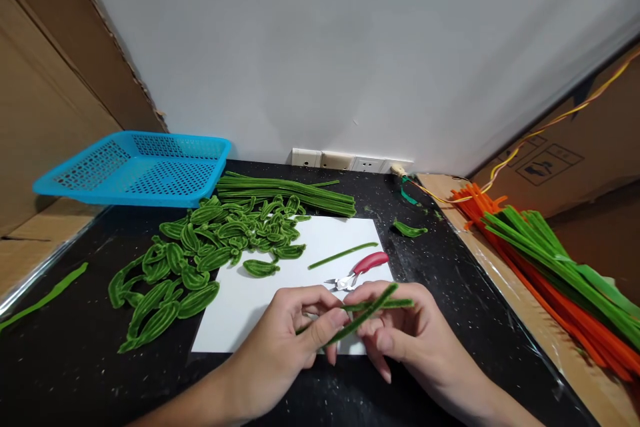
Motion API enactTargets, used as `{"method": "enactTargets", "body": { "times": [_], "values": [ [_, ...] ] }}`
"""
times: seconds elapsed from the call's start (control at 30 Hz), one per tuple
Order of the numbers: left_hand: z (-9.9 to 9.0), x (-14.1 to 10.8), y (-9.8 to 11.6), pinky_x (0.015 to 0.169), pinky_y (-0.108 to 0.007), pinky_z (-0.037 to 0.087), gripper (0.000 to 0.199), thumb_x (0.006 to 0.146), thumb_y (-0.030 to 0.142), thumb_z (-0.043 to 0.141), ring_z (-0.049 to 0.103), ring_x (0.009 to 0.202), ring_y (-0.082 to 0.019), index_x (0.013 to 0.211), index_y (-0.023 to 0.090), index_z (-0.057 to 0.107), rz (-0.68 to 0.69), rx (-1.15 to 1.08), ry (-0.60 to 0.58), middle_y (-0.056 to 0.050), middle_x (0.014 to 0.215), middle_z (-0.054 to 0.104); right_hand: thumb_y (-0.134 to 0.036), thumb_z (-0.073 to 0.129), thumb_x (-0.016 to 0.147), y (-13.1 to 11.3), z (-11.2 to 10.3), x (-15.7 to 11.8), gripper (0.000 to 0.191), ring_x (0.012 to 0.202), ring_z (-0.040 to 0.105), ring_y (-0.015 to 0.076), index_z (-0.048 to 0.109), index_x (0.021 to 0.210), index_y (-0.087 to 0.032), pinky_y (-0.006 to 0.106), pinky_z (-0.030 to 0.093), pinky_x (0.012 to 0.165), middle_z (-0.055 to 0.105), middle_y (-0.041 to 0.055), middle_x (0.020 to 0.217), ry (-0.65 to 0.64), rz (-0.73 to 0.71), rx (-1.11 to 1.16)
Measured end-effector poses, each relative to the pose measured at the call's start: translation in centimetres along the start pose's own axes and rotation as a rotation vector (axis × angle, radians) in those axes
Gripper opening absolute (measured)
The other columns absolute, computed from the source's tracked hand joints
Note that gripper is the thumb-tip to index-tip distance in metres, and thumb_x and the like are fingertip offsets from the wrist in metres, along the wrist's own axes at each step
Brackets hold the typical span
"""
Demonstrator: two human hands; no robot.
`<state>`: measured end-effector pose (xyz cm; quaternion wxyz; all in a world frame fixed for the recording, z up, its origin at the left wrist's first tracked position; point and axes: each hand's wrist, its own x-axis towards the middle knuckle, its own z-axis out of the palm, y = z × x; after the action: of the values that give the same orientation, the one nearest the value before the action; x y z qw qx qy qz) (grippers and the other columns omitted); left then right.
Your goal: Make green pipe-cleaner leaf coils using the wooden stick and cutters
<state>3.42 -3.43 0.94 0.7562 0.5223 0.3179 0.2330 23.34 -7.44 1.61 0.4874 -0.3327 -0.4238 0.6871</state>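
Between the thumb and fingers of my left hand [295, 340] is a green pipe cleaner [367, 313], bent so that its two ends cross and point to the right. My right hand [410, 330] is close against those ends, its fingers loosely curled and the thumb apart from them; no firm grip shows. Just beyond the hands, red-handled cutting pliers [367, 263] lie on a white sheet [225, 327]. A straight green pipe cleaner piece [343, 255] and a single leaf shape [261, 268] are on the sheet too.
A heap of green pipe-cleaner leaves [210, 240] spreads left, before a bundle of green stems [290, 193]. A blue basket [135, 197] stands back left. Another leaf [410, 229] lies right. Orange stems [530, 280] and bright green stems [565, 267] lie on cardboard beneath a twisted wire [530, 137].
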Motion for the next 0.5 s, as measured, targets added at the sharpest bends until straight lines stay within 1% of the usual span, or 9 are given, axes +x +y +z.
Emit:
{"method": "enactTargets", "body": {
  "times": [0.07, 0.17, 0.23, 0.3, 0.4, 0.5],
  "values": [
    [-0.02, 0.02, -0.11, 0.056, -0.019, 0.037, 0.031, 0.097, 0.047, 0.068, 0.054, 0.065, -0.01, 0.096, 0.016, 0.069, 0.048, 0.05, 0.047, 0.001, 0.074, 0.062, -0.036, 0.081, 0.089, -0.1, 0.09, 0.05, 0.022, 0.052, 0.054, 0.0068, 0.081, 0.107, -0.023, 0.014, 0.047, 0.046, 0.065, 0.0004, 0.071, 0.078, -0.041, -0.042],
    [0.17, -0.08, -0.28, 0.067, -0.023, 0.045, 0.028, 0.099, 0.045, 0.066, 0.062, 0.073, -0.013, 0.099, 0.017, 0.07, 0.121, 0.149, 0.083, -0.002, 0.087, 0.069, -0.035, 0.078, 0.092, -0.27, 0.29, -0.03, 0.019, 0.052, 0.053, 0.0067, 0.08, 0.105, -0.022, 0.017, 0.049, 0.046, 0.063, 0.0001, 0.076, 0.199, -0.058, -0.112],
    [0.4, -0.2, -0.28, 0.071, -0.025, 0.047, 0.029, 0.101, 0.045, 0.063, 0.064, 0.075, -0.015, 0.097, 0.017, 0.07, 0.134, 0.196, 0.074, -0.003, 0.086, 0.071, -0.035, 0.078, 0.091, -0.39, 0.48, -0.09, 0.02, 0.053, 0.053, 0.0067, 0.079, 0.106, -0.022, 0.017, 0.049, 0.046, 0.061, 0.0, 0.081, 0.23, -0.043, -0.12],
    [0.65, -0.34, -0.22, 0.073, -0.027, 0.047, 0.032, 0.102, 0.045, 0.059, 0.065, 0.074, -0.015, 0.097, 0.016, 0.07, 0.128, 0.202, 0.05, -0.004, 0.083, 0.071, -0.035, 0.079, 0.091, -0.5, 0.62, -0.06, 0.025, 0.051, 0.053, 0.0057, 0.076, 0.113, -0.024, 0.017, 0.048, 0.046, 0.06, -0.001, 0.082, 0.232, -0.02, -0.082],
    [0.82, -0.48, -0.23, 0.07, -0.026, 0.043, 0.039, 0.105, 0.049, 0.053, 0.058, 0.067, -0.013, 0.093, 0.016, 0.07, 0.1, 0.191, 0.029, -0.002, 0.075, 0.068, -0.032, 0.083, 0.087, -0.55, 0.56, 0.15, 0.038, 0.051, 0.057, 0.0059, 0.072, 0.122, -0.026, 0.018, 0.05, 0.05, 0.063, -0.002, 0.083, 0.249, 0.002, -0.008],
    [0.64, -0.43, -0.38, 0.063, -0.026, 0.036, 0.051, 0.106, 0.053, 0.048, 0.044, 0.058, -0.011, 0.077, 0.016, 0.066, 0.07, 0.212, 0.048, 0.0, 0.065, 0.059, -0.031, 0.085, 0.084, -0.41, 0.22, 0.32, 0.039, 0.062, 0.066, 0.0097, 0.072, 0.12, -0.024, 0.021, 0.057, 0.064, 0.067, -0.0004, 0.083, 0.283, -0.021, -0.001]
  ]
}}
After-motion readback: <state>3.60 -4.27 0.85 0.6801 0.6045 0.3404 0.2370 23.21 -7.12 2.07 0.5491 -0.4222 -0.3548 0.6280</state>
